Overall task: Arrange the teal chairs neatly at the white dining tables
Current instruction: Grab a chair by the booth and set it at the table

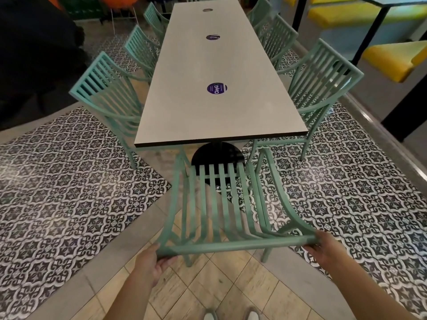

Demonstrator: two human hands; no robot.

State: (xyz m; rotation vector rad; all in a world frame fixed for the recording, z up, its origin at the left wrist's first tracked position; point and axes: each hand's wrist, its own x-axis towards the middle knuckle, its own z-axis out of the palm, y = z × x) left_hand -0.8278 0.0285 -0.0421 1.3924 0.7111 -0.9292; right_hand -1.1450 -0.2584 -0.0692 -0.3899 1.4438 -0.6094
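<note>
Gripping slatted teal metal chair (221, 204) top rail: left hand (150, 262) and right hand (328, 245) curled round ends; smooth white rectangular table (208, 107) just beyond.

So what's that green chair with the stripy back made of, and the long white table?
The teal slatted chair held by the left hand and right hand looks like painted metal: thin, smoothly curved bars with an even matte coat. The long white table seems a laminate board: flat, faintly speckled top with a dark edge band. Neither is certain from looks alone.
</note>
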